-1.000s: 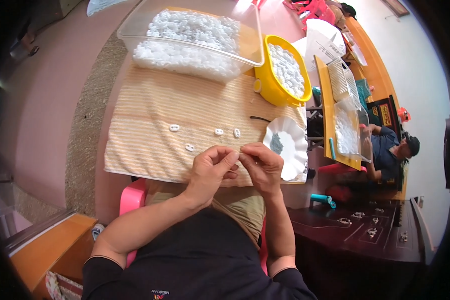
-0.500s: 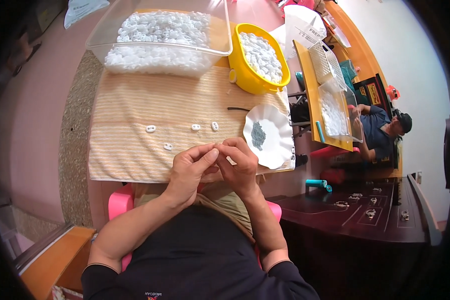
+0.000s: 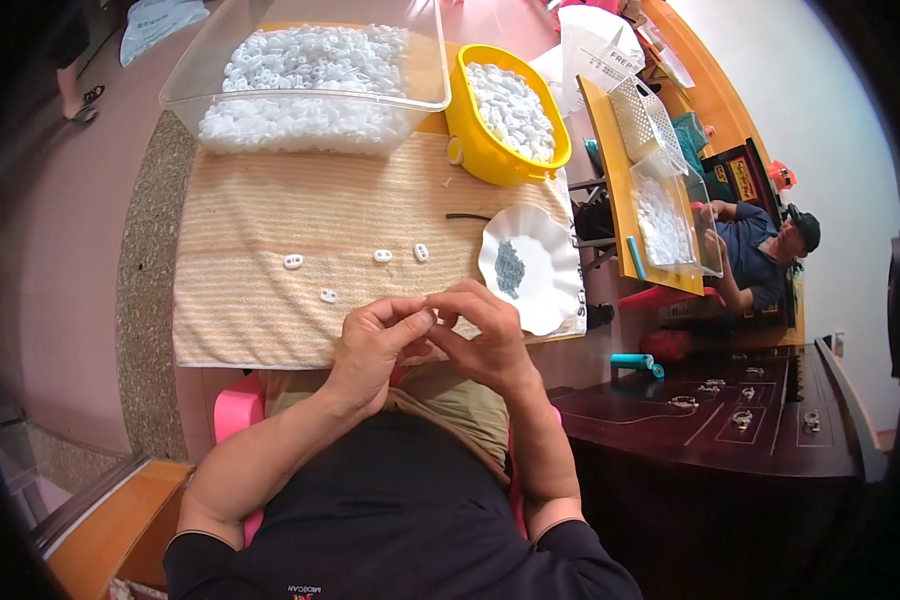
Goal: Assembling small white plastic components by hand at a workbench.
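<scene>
My left hand (image 3: pixel 370 350) and my right hand (image 3: pixel 487 338) meet fingertip to fingertip over the near edge of the towel-covered table. Both are closed in a pinch, and whatever sits between the fingertips is too small and hidden to name. Beyond them, several small white oval plastic pieces with two holes lie on the striped cloth (image 3: pixel 240 220), among them one piece (image 3: pixel 329 296) closest to my left hand. To the right of my right hand rests a white scalloped plate (image 3: pixel 552 275) with a small heap of grey-green bits (image 3: pixel 510 270).
A clear bin (image 3: pixel 300 97) of white pieces stands at the far left, beside a yellow tub (image 3: pixel 475 140) of similar pieces. A thin dark strip (image 3: pixel 467 216) lies near the plate. At right, another person (image 3: pixel 755 245) sits by a table; a dark panel (image 3: pixel 620 420) lies nearer.
The fingers of my right hand have shifted slightly and spread a little from the left hand's. The view has moved slightly. Someone's leg and sandalled foot now show at the far left.
</scene>
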`<state>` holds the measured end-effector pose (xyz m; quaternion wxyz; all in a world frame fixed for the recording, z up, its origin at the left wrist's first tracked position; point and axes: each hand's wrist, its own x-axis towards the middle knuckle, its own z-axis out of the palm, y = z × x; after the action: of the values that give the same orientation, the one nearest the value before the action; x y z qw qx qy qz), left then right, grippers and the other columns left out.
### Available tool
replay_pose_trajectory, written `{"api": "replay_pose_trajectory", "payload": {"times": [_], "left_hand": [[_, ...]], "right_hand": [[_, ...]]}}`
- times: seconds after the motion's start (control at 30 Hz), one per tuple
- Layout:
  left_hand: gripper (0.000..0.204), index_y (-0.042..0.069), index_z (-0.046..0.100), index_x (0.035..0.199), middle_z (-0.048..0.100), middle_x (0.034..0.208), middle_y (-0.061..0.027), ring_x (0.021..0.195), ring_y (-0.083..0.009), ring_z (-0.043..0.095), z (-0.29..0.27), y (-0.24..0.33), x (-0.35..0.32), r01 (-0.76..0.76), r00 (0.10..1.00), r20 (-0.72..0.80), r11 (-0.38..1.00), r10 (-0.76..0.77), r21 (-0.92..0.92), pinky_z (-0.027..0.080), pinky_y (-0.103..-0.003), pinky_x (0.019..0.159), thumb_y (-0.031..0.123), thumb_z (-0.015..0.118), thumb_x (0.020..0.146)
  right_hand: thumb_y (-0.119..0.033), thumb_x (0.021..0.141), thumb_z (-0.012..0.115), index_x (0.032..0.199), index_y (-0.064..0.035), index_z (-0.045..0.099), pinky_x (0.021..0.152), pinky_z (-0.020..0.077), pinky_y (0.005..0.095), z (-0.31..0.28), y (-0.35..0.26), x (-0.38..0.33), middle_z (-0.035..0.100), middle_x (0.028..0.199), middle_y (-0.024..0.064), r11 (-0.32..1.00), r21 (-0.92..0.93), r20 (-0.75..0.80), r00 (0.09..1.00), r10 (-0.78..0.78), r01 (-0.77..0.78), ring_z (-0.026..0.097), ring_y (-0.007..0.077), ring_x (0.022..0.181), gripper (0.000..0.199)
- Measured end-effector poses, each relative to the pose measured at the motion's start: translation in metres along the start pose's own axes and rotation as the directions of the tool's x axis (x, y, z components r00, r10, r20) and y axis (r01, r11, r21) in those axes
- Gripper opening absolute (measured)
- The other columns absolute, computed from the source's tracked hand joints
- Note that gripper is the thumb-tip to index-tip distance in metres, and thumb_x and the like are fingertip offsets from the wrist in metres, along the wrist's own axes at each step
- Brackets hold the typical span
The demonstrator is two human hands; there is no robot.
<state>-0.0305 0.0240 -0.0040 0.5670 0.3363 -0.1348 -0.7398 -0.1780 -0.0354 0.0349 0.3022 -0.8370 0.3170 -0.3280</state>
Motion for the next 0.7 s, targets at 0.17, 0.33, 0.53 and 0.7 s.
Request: {"api": "replay_pose_trajectory", "payload": {"times": [0.17, 0.33, 0.53, 0.7], "left_hand": [[0.017, 0.000, 0.064, 0.099, 0.064, 0.086, -0.0040, 0.073, -0.0088, 0.061, -0.003, 0.003, 0.003, -0.068, 0.997, -0.039, 0.997, 0.069, 0.024, 0.055, -0.023, 0.069, 0.014, 0.065, 0.089], [0.015, 0.001, 0.062, 0.101, 0.064, 0.083, -0.0054, 0.074, -0.0122, 0.063, 0.003, 0.006, 0.000, -0.038, 0.999, -0.032, 0.999, 0.038, 0.004, 0.055, -0.026, 0.072, 0.009, 0.064, 0.089], [0.015, 0.001, 0.061, 0.102, 0.064, 0.084, -0.0062, 0.075, -0.0128, 0.064, 0.003, 0.005, 0.000, -0.039, 0.999, -0.022, 0.999, 0.040, 0.023, 0.056, -0.026, 0.073, 0.008, 0.064, 0.088], [0.014, 0.000, 0.061, 0.100, 0.065, 0.084, -0.0071, 0.076, -0.0135, 0.064, 0.002, 0.003, 0.001, -0.045, 0.999, 0.000, 0.999, 0.045, 0.020, 0.056, -0.027, 0.073, 0.007, 0.064, 0.088]], "right_hand": [[0.005, 0.074, 0.071, 0.096, 0.0003, 0.063, 0.062, 0.0494, 0.0248, -0.041, 0.027, -0.017, 0.064, 0.078, 0.0073, 0.978, -0.047, -0.099, 0.975, 0.199, -0.204, 0.061, 0.0122, 0.067, 0.024], [0.002, 0.077, 0.066, 0.092, 0.0009, 0.065, 0.063, 0.0500, 0.0252, -0.075, 0.054, -0.023, 0.066, 0.075, 0.0067, 0.870, -0.295, -0.195, 0.917, 0.349, -0.394, 0.063, 0.0122, 0.065, 0.015], [-0.003, 0.074, 0.066, 0.093, 0.0006, 0.066, 0.064, 0.0506, 0.0284, -0.079, 0.066, -0.021, 0.066, 0.074, 0.0096, 0.802, -0.407, -0.170, 0.899, 0.404, -0.437, 0.064, 0.0162, 0.065, 0.019], [-0.007, 0.074, 0.066, 0.091, 0.0004, 0.067, 0.065, 0.0513, 0.0303, -0.077, 0.071, -0.017, 0.067, 0.074, 0.0115, 0.771, -0.436, -0.163, 0.883, 0.440, -0.465, 0.066, 0.0199, 0.067, 0.018]]}}
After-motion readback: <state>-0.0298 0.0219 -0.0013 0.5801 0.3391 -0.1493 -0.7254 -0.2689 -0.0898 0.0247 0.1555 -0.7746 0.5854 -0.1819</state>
